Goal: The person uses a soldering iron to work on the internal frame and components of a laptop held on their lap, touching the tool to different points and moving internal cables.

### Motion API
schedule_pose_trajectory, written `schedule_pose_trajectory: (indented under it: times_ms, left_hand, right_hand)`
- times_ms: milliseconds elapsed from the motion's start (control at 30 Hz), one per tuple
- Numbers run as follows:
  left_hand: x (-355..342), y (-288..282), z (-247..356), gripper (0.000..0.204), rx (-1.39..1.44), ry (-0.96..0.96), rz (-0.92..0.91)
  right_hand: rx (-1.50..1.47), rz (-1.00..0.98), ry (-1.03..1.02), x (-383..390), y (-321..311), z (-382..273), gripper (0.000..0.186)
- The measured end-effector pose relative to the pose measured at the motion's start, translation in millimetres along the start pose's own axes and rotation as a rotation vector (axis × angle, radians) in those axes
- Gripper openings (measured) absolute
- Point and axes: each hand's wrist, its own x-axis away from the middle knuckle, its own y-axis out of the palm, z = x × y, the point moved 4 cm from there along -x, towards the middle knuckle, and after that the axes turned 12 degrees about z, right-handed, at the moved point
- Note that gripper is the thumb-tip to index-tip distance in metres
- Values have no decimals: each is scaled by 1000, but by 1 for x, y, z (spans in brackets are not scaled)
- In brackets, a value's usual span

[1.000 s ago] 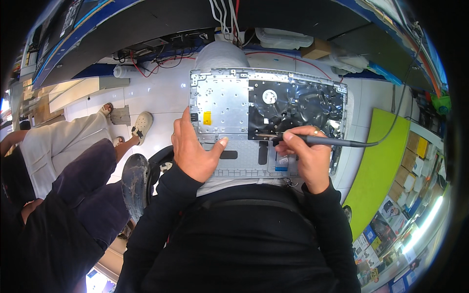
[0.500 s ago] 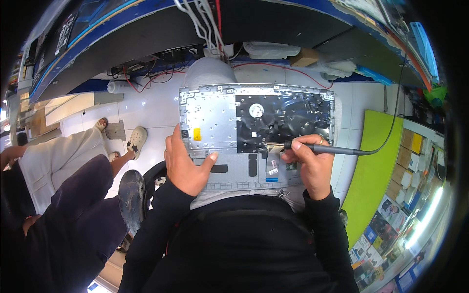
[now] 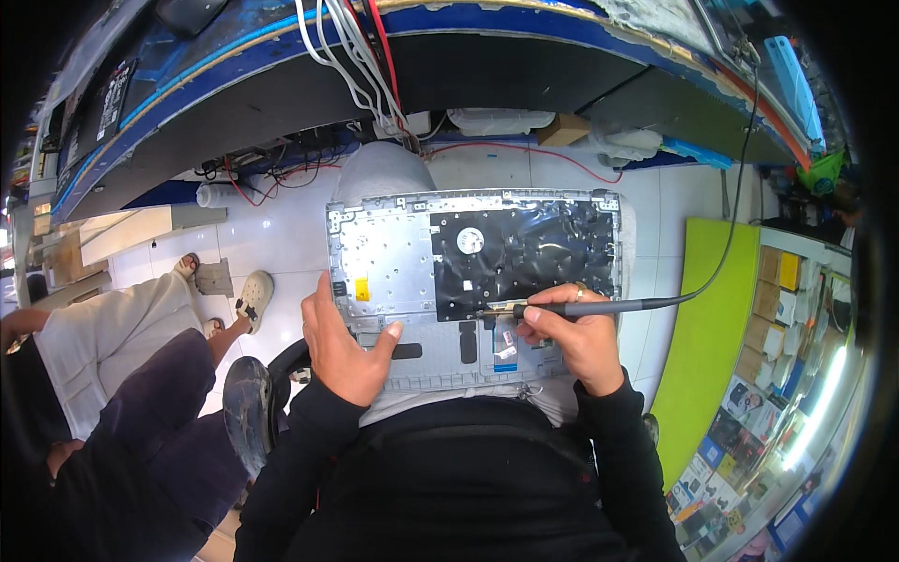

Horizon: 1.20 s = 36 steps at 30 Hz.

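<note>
A laptop top case (image 3: 379, 244), underside up, lies across my lap, with a bare silver plate, a yellow sticker (image 3: 361, 288), a black film (image 3: 534, 248) and a ribbon cable (image 3: 506, 351) below the film. My left hand (image 3: 346, 347) grips its left edge, thumb on the lower part. My right hand (image 3: 581, 342) is closed round a dark pen-like soldering iron (image 3: 632, 305) whose metal tip rests at or just over the film's lower edge. The iron's cord loops up to the bench at upper right.
A dark bench (image 3: 487, 66) with dangling cables (image 3: 346, 66) runs ahead. At left sit or stand other people, their legs (image 3: 169, 393) and feet on white tiles. A green board (image 3: 698, 347) and glass display case (image 3: 768, 375) are at right; a clear bin (image 3: 496, 119) is under the bench.
The whole scene has shifted down and leftward in the picture. The iron's tip has moved slightly along the film's lower edge, and a labelled ribbon cable shows more beneath my right hand.
</note>
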Motion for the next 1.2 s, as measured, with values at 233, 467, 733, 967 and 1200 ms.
schedule_pose_trajectory:
  times_ms: [233, 467, 733, 967, 1200]
  left_hand:
    - [7, -6, 20, 76, -53, 139, 124]
    - [-1, -5, 46, 38, -133, 597, -51]
    - [4, 7, 59, 43, -257, 838, -126]
    - [3, 8, 60, 42, -283, 850, -140]
    - [4, 10, 60, 41, -252, 835, -109]
  right_hand:
    - [-109, 39, 46, -2, -2, 3, 15]
    - [-93, 45, 37, -1, -2, 4, 15]
    - [-91, 48, 50, 0, -2, 2, 16]
    - [14, -18, -27, 1, 4, 2, 20]
    - [77, -45, -42, 2, 9, 4, 21]
